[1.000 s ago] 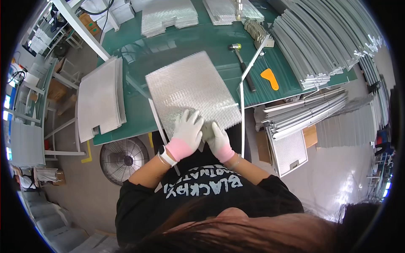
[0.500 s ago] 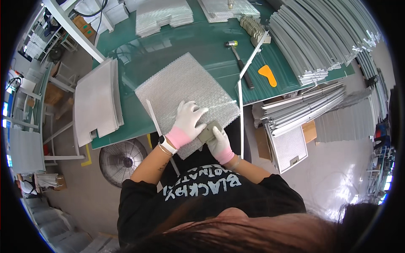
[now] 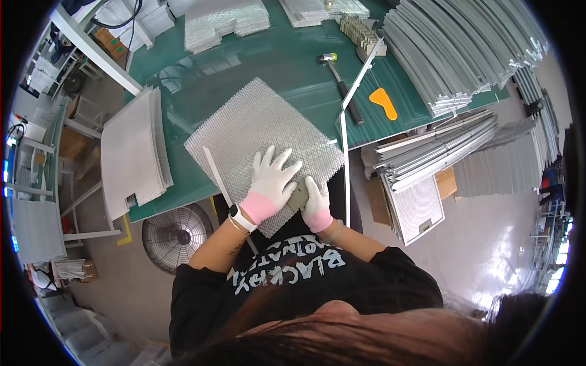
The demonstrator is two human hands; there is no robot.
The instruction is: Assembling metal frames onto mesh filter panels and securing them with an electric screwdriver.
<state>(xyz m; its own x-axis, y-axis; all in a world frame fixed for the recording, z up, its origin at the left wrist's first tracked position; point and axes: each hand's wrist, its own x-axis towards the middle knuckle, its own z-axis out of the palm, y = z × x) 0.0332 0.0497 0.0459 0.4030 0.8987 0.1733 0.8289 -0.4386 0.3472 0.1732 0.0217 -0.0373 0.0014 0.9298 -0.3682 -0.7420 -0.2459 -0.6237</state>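
The mesh (image 3: 255, 122), a silvery squarish sheet of fine woven-looking texture, lies cornerwise over the near edge of the smooth green table (image 3: 210, 78), beneath the left hand (image 3: 270, 180), which is palm down with fingers spread, while the right hand (image 3: 316, 206) pinches a flat, blocky olive piece (image 3: 298, 198) at the mesh's near-right edge, thumb on top. Beyond lie a black-handled hammer (image 3: 342, 88) and a flat orange scraper (image 3: 383, 104). Since a second ago, the mesh has turned counter-clockwise, and the olive piece, then mostly hidden, now shows between the hands.
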